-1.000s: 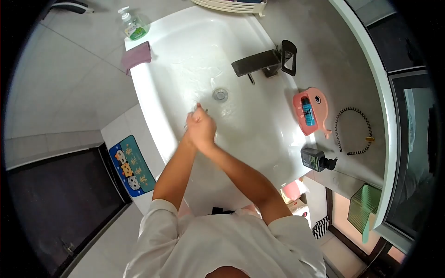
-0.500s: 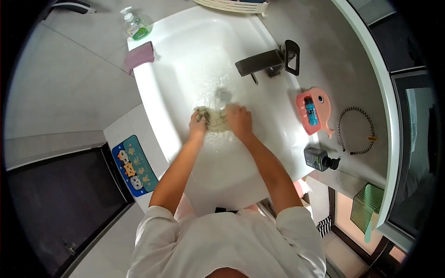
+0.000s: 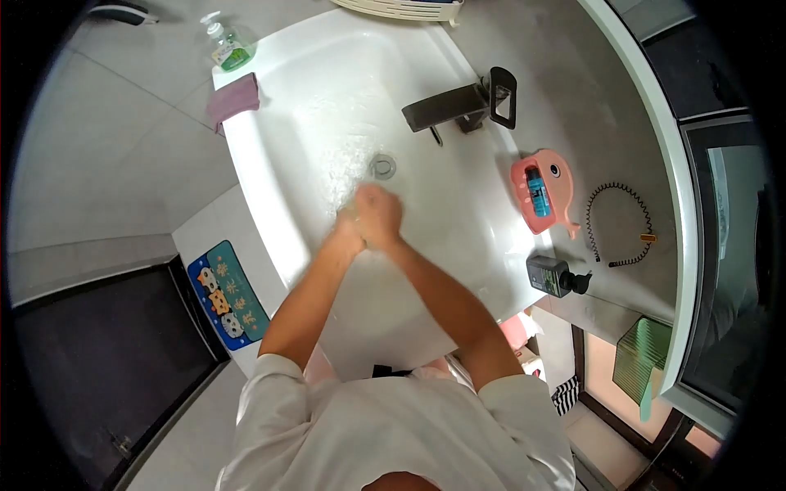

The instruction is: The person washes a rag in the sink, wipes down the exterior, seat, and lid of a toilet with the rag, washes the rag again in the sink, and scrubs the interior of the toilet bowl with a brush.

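My two hands are pressed together low over the white sink [image 3: 442, 270], just below the drain [image 3: 382, 167]. My right hand [image 3: 379, 216] is closed in a fist on top, a little blurred. My left hand [image 3: 348, 232] sits beneath and to its left, fingers mostly covered. Squeezed between them is a wet, pale greenish cloth [image 3: 354, 214], nearly all hidden. Rippling water lies in the basin to the left of the drain. Above and to the right of my hands juts the black faucet [image 3: 446, 108].
A green soap pump bottle [image 3: 229, 49] and a purple cloth [image 3: 235, 98] occupy the left rim. Along the right are a pink whale-shaped holder [image 3: 557, 192] with a blue tube [image 3: 537, 193], a dark pump bottle [image 3: 548, 275] and a coiled headband [image 3: 620, 186]. A cream basket [image 3: 401, 8] stands at the back.
My hands were apart with the cloth spread between them in the water. They have come together, bunching it up, and the drain is now uncovered. The view has shifted slightly.
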Tool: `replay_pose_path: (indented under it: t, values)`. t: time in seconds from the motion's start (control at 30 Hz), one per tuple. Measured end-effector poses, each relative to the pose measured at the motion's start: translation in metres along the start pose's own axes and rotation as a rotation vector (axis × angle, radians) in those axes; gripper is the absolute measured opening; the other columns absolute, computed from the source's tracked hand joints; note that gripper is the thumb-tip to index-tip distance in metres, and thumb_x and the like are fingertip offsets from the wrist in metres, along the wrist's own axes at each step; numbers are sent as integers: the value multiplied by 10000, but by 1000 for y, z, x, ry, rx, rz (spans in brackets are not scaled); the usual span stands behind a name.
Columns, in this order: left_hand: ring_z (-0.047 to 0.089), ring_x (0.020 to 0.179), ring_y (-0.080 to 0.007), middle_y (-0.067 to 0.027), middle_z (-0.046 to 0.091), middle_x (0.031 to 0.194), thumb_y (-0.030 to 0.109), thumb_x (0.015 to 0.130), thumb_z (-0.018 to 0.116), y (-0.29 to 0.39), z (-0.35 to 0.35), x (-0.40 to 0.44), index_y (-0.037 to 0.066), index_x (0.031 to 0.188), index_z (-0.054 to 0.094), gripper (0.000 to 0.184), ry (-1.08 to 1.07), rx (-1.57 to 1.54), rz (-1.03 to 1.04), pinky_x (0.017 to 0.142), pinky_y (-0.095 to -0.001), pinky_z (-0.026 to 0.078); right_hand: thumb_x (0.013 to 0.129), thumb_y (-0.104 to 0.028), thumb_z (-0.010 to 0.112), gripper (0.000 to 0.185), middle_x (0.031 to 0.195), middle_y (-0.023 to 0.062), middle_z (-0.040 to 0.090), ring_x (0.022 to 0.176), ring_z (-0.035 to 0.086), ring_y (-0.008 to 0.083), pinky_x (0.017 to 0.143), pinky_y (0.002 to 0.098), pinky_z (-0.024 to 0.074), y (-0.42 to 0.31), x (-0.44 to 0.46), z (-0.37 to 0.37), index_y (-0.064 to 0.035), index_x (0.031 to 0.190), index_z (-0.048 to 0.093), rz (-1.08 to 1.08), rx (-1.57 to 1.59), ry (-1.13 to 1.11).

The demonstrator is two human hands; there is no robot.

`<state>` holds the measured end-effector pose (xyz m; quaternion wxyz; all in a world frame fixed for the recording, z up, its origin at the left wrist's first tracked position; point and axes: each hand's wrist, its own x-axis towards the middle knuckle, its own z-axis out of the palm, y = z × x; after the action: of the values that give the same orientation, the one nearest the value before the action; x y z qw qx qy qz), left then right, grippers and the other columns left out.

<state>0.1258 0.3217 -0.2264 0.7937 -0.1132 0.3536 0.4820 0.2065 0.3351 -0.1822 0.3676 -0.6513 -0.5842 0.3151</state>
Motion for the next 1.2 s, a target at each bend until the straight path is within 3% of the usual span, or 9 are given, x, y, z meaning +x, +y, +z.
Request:
replay_pose_path:
  t: [0.13,0.2,0.3,0.37,0.57,0.7,0.8,1.0,1.2]
  values:
    - [586,1040,-251,-114,604,1155,374,1005,417,7,35,-18,94,1256,508,386,214,711,78,864,-409,503,876,-266,587,203,779,76,601,685,618,299,570,452,472,69,32,-43,-125,730,587,-320,-547,75]
    - [546,1134,-282,-162,568,1221,375,991,472,6,22,-15,80,1355,438,469,313,853,107,923,-431,469,845,-290,626,354,1207,170,545,1096,525,338,940,457,424,69,27,-72,-153,1172,626,-494,-1046,172]
    - [394,1317,-347,-221,433,1390,314,973,516,11,24,-16,131,1505,242,626,463,1347,264,1058,-423,344,891,-312,575,519,1354,232,456,1197,438,392,1066,496,301,56,-10,-83,-62,1340,500,-674,-1174,60]
    - [416,1298,-335,-212,454,1372,283,973,511,8,10,-4,119,1486,281,586,456,1256,292,1049,-412,355,923,-377,512,614,1410,282,397,1244,411,422,1071,529,281,59,-43,-58,75,1333,444,-147,-772,-333]
    - [522,1152,-201,-116,566,1225,184,969,508,37,9,-22,48,1332,470,389,392,1080,391,947,-308,427,941,-447,459,721,1417,312,375,1315,331,449,1101,534,213,74,5,10,132,1361,371,232,-896,-138]
    - [580,968,-180,-110,635,1060,138,964,489,58,-13,-25,13,1257,524,320,334,1121,672,876,-281,448,959,-400,424,652,1438,283,368,1316,339,440,1099,521,219,79,76,63,113,1359,384,38,-785,35]
    - [548,1074,-139,-65,594,1141,159,1013,450,75,9,-56,18,1250,519,284,238,1004,649,912,-278,445,957,-384,430,603,1470,221,354,1325,333,422,1103,507,225,31,159,84,31,1392,385,138,-647,-289]
    - [557,1075,-157,-76,588,1156,162,1032,404,90,10,-71,10,1228,525,275,167,879,606,949,-317,448,945,-339,446,514,1511,159,306,1359,277,424,1106,574,186,23,219,171,-133,1414,411,-23,-583,17]
    - [582,1029,-158,-88,612,1105,201,1044,374,87,9,-79,6,1211,535,303,156,766,658,939,-315,462,945,-367,438,521,1523,146,293,1389,195,466,1121,600,122,-4,204,215,-124,1406,429,-166,-307,-118]
